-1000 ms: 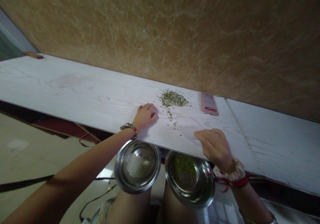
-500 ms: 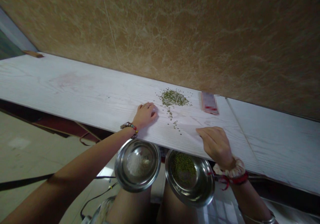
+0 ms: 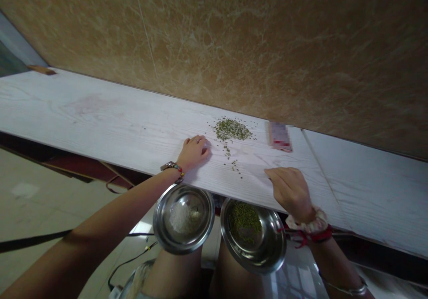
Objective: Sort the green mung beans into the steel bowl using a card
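My left hand (image 3: 194,153) rests on the white tabletop (image 3: 160,116), its fingers curled together. It lies just left of a pile of small green beans (image 3: 232,129), with paler grains mixed in. A thin trail of beans runs from the pile toward the front edge. Near that edge, my right hand (image 3: 290,190) is closed, fingers bent inward; whatever it may hold is hidden. Below it is a steel bowl (image 3: 272,241) containing green beans (image 3: 245,221). Another steel bowl (image 3: 183,247), with white grains (image 3: 182,216) inside, sits under my left wrist.
A phone-like flat object (image 3: 280,136), partly blurred, lies right of the pile by the brown marbled wall (image 3: 234,45). Both bowls rest about my thighs, against the table's front. A small brown block (image 3: 42,70) lies at the far left, and a cable (image 3: 129,263) runs across the floor.
My right hand has shifted very slightly to the right. The left hand, the pile and the bowls look the same, apart from a slight shift of the view.
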{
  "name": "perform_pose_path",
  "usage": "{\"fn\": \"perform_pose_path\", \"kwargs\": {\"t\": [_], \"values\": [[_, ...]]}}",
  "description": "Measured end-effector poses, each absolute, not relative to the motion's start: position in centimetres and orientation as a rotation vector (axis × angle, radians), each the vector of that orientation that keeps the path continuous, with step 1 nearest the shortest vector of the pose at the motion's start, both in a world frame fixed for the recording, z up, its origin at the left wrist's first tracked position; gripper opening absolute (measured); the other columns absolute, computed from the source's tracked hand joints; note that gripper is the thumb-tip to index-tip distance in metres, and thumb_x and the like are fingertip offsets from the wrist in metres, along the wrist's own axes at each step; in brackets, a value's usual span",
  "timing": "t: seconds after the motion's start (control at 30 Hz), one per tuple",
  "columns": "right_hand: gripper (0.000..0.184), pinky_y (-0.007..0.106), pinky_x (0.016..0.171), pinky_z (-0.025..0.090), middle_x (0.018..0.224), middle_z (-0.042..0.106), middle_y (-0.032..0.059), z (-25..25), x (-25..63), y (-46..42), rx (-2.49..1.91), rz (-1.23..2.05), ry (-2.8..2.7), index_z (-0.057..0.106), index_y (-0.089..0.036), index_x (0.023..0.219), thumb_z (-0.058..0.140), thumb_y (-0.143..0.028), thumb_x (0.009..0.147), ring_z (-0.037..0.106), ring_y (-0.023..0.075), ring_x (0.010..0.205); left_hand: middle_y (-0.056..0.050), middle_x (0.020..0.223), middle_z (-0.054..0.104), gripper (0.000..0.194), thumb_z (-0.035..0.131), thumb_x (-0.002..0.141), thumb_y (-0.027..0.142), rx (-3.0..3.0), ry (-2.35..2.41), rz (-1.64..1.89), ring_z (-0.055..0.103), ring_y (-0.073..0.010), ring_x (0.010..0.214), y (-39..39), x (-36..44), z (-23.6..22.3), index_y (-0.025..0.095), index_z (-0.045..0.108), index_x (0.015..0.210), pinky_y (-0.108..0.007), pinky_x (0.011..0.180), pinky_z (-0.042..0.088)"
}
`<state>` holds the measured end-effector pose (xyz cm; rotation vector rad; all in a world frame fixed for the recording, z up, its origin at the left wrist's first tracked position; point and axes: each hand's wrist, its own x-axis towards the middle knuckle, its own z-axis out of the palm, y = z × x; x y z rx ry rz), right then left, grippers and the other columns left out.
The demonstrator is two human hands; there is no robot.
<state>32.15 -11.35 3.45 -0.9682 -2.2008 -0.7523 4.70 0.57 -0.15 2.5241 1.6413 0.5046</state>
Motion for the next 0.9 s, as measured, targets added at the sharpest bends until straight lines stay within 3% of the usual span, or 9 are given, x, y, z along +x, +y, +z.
{"fn": "perform_pose_path", "kwargs": {"t": [0.33, 0.6, 0.9], "values": [[0.033, 0.031, 0.074, 0.043, 0.081, 0.07, 0.0032, 3.3, 32.1, -11.7, -0.954, -0.673, -2.196, 0.06, -0.02, 0.103, 0.047, 0.001, 0.08, 0.062, 0.0154, 0.079, -0.012, 0.13, 0.055, 0.033, 0.044, 0.086, 0.026, 2.55, 1.656, 0.492, 0.047, -0.0264, 0.123, 0.5, 4.7, -0.3, 0.015, 0.059, 0.114, -0.043, 0.102, 0.034], [0.023, 0.031, 0.071, 0.042, 0.078, 0.07, 0.0045, 3.6, 32.0, -7.9, -0.995, -0.839, -2.185, 0.061, -0.017, 0.095, 0.048, -0.002, 0.084, 0.061, 0.0159, 0.075, -0.015, 0.129, 0.055, 0.035, 0.044, 0.086, 0.025, 2.545, 1.67, 0.475, 0.047, -0.0267, 0.123, 0.4, 4.8, 0.0, 0.012, 0.058, 0.115, -0.043, 0.103, 0.034], [0.023, 0.03, 0.073, 0.044, 0.08, 0.07, 0.0042, 4.2, 31.2, -9.4, -0.958, -0.783, -2.175, 0.059, -0.017, 0.098, 0.05, -0.002, 0.084, 0.062, 0.0155, 0.077, -0.012, 0.129, 0.056, 0.033, 0.045, 0.085, 0.025, 2.558, 1.651, 0.516, 0.049, -0.026, 0.121, 0.6, 4.7, -0.4, 0.016, 0.059, 0.113, -0.043, 0.101, 0.035]]}}
